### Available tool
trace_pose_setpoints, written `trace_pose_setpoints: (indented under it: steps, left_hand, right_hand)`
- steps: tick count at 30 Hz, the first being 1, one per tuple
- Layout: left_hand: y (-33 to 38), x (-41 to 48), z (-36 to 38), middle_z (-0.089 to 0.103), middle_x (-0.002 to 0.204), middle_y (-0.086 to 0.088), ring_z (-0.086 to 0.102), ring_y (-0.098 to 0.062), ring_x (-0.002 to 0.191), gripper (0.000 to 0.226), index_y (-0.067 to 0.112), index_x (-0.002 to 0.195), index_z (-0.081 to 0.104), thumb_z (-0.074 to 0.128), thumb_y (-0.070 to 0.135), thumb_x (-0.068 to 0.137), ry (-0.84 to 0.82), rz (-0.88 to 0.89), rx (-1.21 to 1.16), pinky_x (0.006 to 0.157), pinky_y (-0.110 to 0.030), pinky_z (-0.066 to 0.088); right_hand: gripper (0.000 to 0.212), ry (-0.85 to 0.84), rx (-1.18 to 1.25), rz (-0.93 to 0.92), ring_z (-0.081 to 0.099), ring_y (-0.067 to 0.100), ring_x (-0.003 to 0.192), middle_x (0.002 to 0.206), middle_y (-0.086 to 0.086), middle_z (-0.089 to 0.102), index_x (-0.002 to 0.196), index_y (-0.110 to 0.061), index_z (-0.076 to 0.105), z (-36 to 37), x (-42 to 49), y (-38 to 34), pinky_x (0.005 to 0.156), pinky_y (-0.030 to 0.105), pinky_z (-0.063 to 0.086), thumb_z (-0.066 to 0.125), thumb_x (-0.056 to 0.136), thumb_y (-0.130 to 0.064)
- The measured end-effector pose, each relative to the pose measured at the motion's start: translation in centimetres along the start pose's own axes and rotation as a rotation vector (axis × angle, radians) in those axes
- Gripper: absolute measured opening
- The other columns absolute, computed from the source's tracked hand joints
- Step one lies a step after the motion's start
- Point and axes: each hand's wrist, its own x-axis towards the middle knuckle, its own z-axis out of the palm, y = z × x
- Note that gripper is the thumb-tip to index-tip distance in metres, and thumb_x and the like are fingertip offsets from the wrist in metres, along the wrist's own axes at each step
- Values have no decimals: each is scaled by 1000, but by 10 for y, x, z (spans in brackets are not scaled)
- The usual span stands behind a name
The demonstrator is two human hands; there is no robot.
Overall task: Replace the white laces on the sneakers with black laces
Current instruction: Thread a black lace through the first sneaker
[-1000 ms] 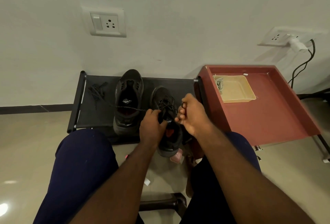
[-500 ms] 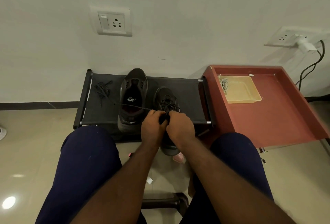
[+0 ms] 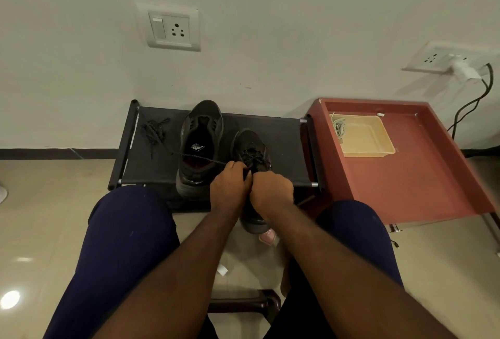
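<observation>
Rack (image 3: pixel 281 149), two sneakers (image 3: pixel 201 146) (image 3: pixel 253 149), two hands (image 3: pixel 228 190) (image 3: pixel 272 194) (gripping lace (image 3: pixel 200 158))

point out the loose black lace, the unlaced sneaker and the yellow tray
loose black lace (image 3: pixel 154 131): head view, middle of its bundled part
unlaced sneaker (image 3: pixel 200 146): head view, on its insole
yellow tray (image 3: pixel 365 137): head view, bare floor of the tray

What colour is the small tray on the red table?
The tray is pale yellow; the head view shows it best.
</observation>
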Motion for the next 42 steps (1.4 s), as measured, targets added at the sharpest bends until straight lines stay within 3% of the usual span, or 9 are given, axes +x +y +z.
trace_pose_setpoints:
  steps: [4, 16, 21, 24, 27, 30, 34, 38, 42]
  left_hand:
    - [5, 1, -2, 57, 113, -5, 61, -25, 96, 27, 14, 114, 59, 49, 36, 100, -22, 7, 63, 73, -32, 40]
    - [12, -2, -4, 57, 106, -8, 61, -32, 94, 22, 13, 101, 57, 56, 32, 91, -48, -49, 69, 78, -41, 49]
    - [14, -1, -3, 56, 104, -7, 61, -30, 91, 21, 13, 99, 56, 58, 33, 91, -50, -43, 46, 77, -40, 49]
    - [6, 4, -5, 54, 98, -5, 58, -26, 89, 18, 13, 96, 55, 59, 30, 92, -23, -102, -5, 72, -35, 42]
    - [-1, 10, -6, 52, 93, -2, 56, -24, 87, 14, 16, 90, 53, 61, 28, 92, -32, -60, -86, 72, -34, 40]
    - [0, 9, -3, 54, 93, -2, 56, -24, 85, 15, 16, 92, 55, 62, 30, 92, -75, -4, -84, 74, -37, 45]
    - [-3, 6, 1, 51, 92, -2, 57, -26, 86, 17, 14, 94, 58, 60, 31, 94, -70, 12, -53, 70, -36, 42]
    - [-4, 8, -1, 59, 98, -7, 59, -26, 88, 19, 10, 98, 62, 61, 29, 93, -33, 10, -64, 76, -40, 49]
    - [-4, 9, -2, 64, 100, -5, 61, -21, 88, 20, 12, 102, 66, 65, 28, 90, -2, -9, -106, 79, -37, 52]
  right_hand:
    - [27, -36, 31, 3, 60, 20, 76, 81, -1, 59, 71, -22, 48, 2, -5, 6, 70, 35, 54, 53, 97, -24]
    - [35, 163, 776, 102, 50, 16, 56, 60, 1, 56, 62, -8, 55, 11, -16, 41, 57, 39, 44, 54, 92, -27]
    - [39, 333, 1356, 289, 31, 15, 52, 57, 4, 36, 53, -19, 40, 13, -28, 38, 50, 33, 29, 57, 88, -17]
    - [28, 478, 1583, 348, 43, 19, 59, 64, 8, 46, 62, -12, 53, 1, -28, 46, 56, 38, 42, 60, 88, -7]
    - [26, 306, 1954, 172, 61, 20, 62, 65, 8, 60, 71, -5, 59, -12, -25, 52, 71, 37, 58, 51, 94, 2]
    - [37, 233, 1577, 134, 39, 13, 44, 50, -1, 42, 60, -14, 45, -4, -17, 47, 48, 33, 40, 56, 94, -3]
    - [35, 200, 747, 132, 45, 13, 56, 63, -3, 49, 63, -19, 40, 9, -6, 35, 52, 28, 34, 60, 91, -22]
    - [18, 130, 489, 193, 59, 24, 84, 90, 2, 59, 86, -18, 47, 10, -8, 37, 67, 35, 46, 55, 96, -32]
    - [37, 45, 455, 168, 60, 24, 88, 97, 3, 61, 102, -18, 44, 6, -13, 53, 69, 36, 45, 64, 91, -47]
